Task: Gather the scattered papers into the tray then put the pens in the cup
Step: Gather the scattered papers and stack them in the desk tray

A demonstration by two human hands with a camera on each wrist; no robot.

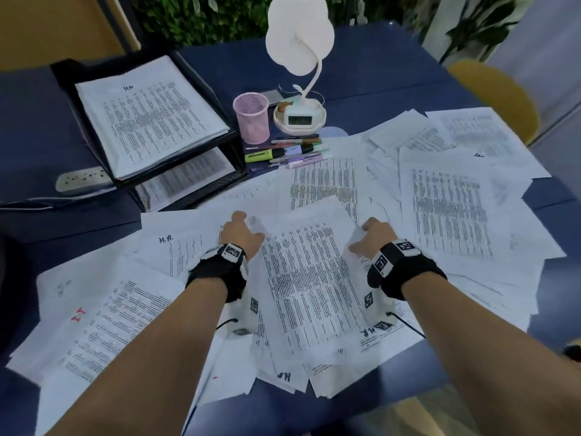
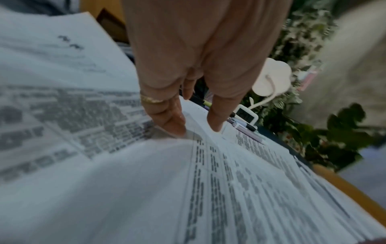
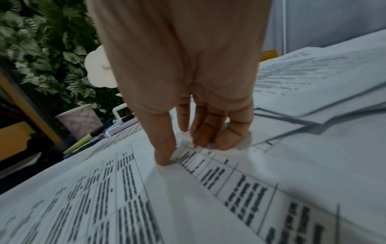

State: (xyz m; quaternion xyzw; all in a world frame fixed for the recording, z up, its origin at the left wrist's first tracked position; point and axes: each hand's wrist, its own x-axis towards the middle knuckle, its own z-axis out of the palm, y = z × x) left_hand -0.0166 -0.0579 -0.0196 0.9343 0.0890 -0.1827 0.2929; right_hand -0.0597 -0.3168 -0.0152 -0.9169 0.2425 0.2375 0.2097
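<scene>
White printed sheets (image 1: 308,278) pinched at both edges between my left hand (image 1: 240,236) & right hand (image 1: 372,237); black tray (image 1: 226,138) part-filled beyond-left, most papers, all pens (image 1: 292,152) outside pink mesh cup (image 1: 251,118).

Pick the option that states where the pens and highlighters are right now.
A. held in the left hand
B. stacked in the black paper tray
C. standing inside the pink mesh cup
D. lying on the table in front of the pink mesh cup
D: the pens and highlighters lie flat on the dark blue table just in front of the pink mesh cup, beside the black paper tray.
</scene>
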